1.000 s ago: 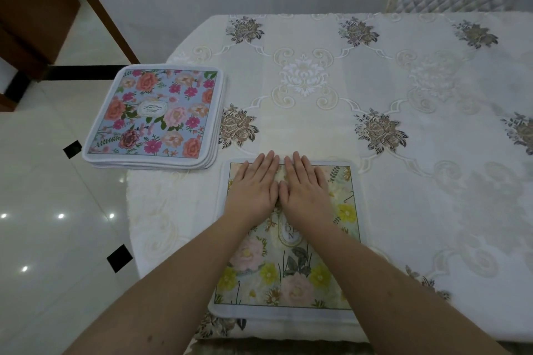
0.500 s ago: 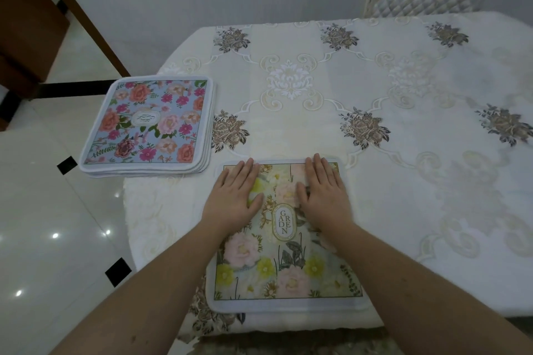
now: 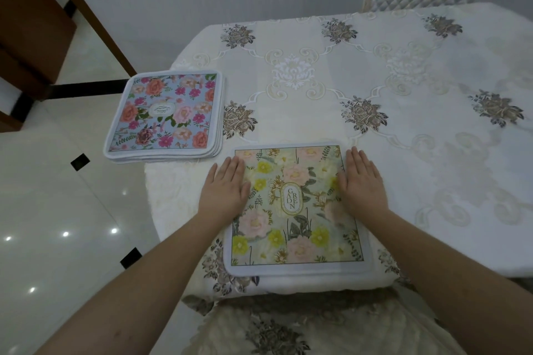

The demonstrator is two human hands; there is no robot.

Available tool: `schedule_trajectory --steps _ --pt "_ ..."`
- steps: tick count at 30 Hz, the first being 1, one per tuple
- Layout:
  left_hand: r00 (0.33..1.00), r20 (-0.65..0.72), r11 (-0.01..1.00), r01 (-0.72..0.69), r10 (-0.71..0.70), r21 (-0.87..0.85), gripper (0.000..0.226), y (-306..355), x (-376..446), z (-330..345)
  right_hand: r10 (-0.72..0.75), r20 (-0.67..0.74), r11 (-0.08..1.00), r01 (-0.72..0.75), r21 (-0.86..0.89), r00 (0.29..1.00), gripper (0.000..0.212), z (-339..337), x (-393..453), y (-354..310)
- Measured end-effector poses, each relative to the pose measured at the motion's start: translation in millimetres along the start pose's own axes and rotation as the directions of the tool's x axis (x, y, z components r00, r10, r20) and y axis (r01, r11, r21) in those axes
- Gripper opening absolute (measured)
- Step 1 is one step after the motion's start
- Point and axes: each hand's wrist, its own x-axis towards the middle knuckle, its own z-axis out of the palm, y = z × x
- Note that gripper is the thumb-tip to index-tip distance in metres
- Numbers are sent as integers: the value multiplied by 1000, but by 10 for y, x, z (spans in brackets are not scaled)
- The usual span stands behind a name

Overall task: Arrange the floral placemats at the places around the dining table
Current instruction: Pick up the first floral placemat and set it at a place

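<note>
placemat (image 3: 297, 210) flat at near edge of surface (image 3: 403, 95) | left hand (image 3: 223, 190), right hand (image 3: 362, 184) pressing its sides, fingers straight | risk: sliding it overhangs edge; stack (image 3: 164, 115) already overhangs corner

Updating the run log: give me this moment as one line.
left hand: flat on green mat left edge | right hand: flat on right edge | mat: at near place | stack: table corner, untouched
</note>
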Motion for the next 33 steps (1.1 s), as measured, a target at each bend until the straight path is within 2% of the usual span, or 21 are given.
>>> schedule_trajectory --steps 2,5,9,12,21,33 --pt "999 -31 995 21 -24 -93 62 246 -49 -12 -12 -9 997 13 82 1000 56 36 -131 -285" --pt "993 -111 995 -55 45 -87 60 571 -198 26 -71 28 987 67 148 997 57 166 -302 -685" --pt "995 -88 991 -50 39 -121 59 772 -419 194 -172 44 980 167 105 984 57 394 -519 -899" --pt "994 -63 992 -92 87 -88 59 808 -563 344 -231 38 973 230 16 972 57 553 -668 -900" --pt "982 -41 980 -185 183 -73 62 634 -608 409 -193 10 981 193 -26 981 59 572 -728 -862" --pt "986 -27 984 -166 164 -61 67 476 -856 415 -125 11 992 125 -3 992 63 511 -959 -430"
